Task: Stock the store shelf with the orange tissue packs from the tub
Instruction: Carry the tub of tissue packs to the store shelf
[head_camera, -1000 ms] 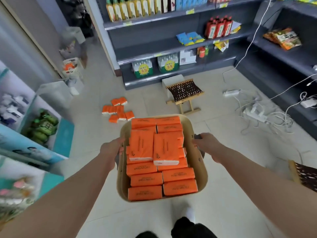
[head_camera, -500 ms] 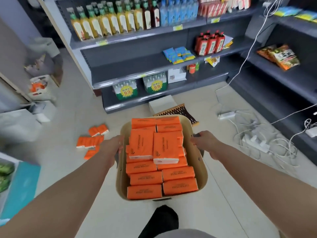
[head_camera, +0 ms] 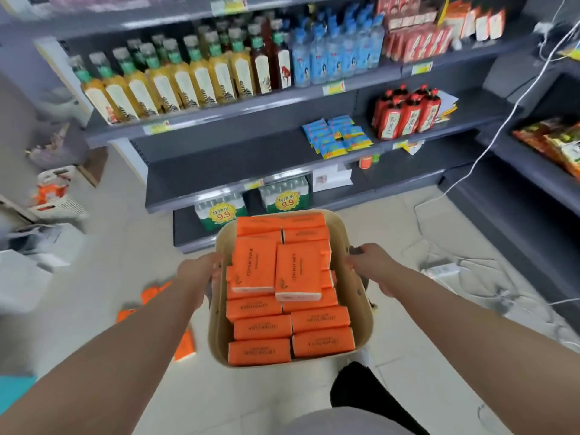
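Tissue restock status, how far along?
Done: nothing visibly stocked on the shelf. In hand: left hand and right hand grip the tub by its sides; it is full of orange tissue packs. Left: all the stocking; loose packs lie on the floor.

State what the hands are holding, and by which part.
Both hold the tub of tissue packs: the left hand grips its left rim, the right hand its right rim. Neither hand holds a pack itself.
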Demonstrator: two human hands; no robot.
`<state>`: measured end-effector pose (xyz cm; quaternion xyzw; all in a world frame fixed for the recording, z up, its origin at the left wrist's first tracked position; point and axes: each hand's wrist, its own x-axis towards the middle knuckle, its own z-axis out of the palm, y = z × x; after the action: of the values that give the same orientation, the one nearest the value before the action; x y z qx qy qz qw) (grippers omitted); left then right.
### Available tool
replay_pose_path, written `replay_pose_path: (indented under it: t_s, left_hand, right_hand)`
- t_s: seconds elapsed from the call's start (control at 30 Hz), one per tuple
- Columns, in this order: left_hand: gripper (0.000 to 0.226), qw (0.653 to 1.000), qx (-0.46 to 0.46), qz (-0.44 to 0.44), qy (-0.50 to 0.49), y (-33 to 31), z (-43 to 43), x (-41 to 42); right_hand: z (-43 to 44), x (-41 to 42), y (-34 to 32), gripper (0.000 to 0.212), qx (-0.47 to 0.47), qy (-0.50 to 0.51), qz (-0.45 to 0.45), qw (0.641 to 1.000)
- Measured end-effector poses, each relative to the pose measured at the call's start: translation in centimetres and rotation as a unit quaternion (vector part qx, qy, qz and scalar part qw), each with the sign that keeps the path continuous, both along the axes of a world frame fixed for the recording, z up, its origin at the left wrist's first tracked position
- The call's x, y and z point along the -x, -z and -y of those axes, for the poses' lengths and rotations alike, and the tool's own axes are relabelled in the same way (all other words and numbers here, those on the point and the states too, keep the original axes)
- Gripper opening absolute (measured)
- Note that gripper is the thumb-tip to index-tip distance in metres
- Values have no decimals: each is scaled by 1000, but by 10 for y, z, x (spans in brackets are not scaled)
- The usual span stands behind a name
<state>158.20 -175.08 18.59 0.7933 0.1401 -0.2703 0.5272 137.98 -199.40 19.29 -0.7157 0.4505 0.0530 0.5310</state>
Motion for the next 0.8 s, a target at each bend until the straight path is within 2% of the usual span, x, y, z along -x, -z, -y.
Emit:
replay_pose_path:
  t_s: [0.37, 0.57, 0.67, 0.8]
  left_hand:
    - [13, 996, 33, -34, -73, 8, 116, -130]
    - [16, 995, 20, -96, -23, 46, 143, -225]
    - [18, 991, -15, -133, -21, 54, 151, -259]
    - [24, 989, -52, -140, 7, 55, 168, -298]
  right_hand:
    - [133, -175, -8, 9, 0, -55, -21, 998]
    - [157, -268, 28, 16, -11, -5, -77, 997]
    - [161, -302, 45, 22, -26, 29, -96, 995]
    - [168, -338, 55, 20, -45, 52, -97, 993]
